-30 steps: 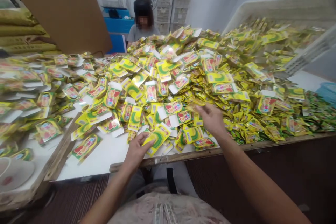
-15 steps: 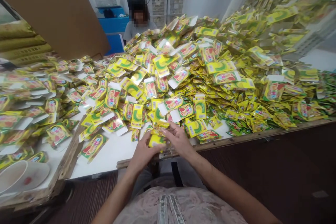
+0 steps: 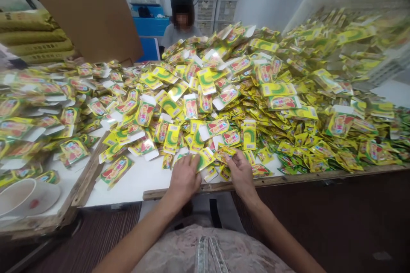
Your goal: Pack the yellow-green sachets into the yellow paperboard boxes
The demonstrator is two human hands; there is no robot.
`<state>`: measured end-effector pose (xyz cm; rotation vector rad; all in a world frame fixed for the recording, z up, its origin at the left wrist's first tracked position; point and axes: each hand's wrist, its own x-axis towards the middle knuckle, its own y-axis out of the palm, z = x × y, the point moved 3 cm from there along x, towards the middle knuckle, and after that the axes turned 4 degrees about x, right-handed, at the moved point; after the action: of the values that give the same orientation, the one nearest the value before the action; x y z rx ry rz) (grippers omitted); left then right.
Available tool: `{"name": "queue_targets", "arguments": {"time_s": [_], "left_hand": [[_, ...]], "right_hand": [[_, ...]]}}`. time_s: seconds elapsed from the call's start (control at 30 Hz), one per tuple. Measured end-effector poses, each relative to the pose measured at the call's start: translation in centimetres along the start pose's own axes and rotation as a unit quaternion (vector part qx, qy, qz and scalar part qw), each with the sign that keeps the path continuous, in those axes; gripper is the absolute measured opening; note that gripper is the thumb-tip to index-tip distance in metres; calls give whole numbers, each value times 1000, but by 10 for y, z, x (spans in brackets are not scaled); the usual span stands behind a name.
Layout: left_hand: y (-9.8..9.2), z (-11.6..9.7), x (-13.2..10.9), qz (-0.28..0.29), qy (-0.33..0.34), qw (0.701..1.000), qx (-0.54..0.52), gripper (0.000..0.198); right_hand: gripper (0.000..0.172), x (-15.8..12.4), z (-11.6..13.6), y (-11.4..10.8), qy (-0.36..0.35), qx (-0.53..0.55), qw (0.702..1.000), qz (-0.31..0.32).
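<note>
My left hand (image 3: 185, 177) is closed on a small yellow-and-green carton (image 3: 205, 158) near the table's front edge, its knuckles facing up. Just to the right, my right hand (image 3: 241, 175) pinches a few small yellow sachets (image 3: 224, 152) between thumb and fingers, beside the carton's right end. Below the carton, a few loose sachets (image 3: 225, 173) lie on the white tabletop. Directly beyond both hands rises a heap of filled-looking cartons (image 3: 191, 106) with white flaps. Loose yellow sachets (image 3: 256, 115) are piled to the right of it.
A wooden strip (image 3: 269, 180) edges the table. At the lower left stands a white cup (image 3: 19, 198). A white crate (image 3: 387, 66) tips sachets at the right. A person (image 3: 181, 30) sits opposite, beside a large cardboard sheet (image 3: 86, 13). Yellow sacks (image 3: 32, 36) are stacked behind.
My hands have moved apart. The left one has turned palm-down with the carton, and the right one has shifted to the right with sachets. The whole view has swung slightly left.
</note>
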<state>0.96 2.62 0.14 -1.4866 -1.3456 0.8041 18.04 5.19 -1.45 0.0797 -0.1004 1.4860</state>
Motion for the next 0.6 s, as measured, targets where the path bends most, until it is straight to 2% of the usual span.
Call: {"name": "queue_targets", "arguments": {"time_s": [0.1,0.17,0.27,0.33,0.43,0.5,0.53,0.6], "left_hand": [[-2,19,0,-18,-58,984,-166,49],[1,28,0,-7,-82,951,-299,41],[10,34,2,6,-103,887,-450,40],[16,36,3,9,-115,869,-482,42],[17,40,1,22,-140,892,-430,43],[14,41,-2,33,-172,890,-422,45],[12,41,-4,40,-189,875,-444,45],[9,37,-7,51,-216,828,-515,46]], "right_hand": [[27,1,6,-4,-6,36,999,-1],[25,5,8,1,-10,39,999,9],[24,14,6,17,-14,6,999,39],[23,20,4,27,-19,-23,997,65],[23,24,5,30,-33,-33,997,54],[22,21,7,26,-34,-45,997,53],[20,19,7,24,-30,-59,996,64],[16,13,8,20,-14,-91,990,104]]}}
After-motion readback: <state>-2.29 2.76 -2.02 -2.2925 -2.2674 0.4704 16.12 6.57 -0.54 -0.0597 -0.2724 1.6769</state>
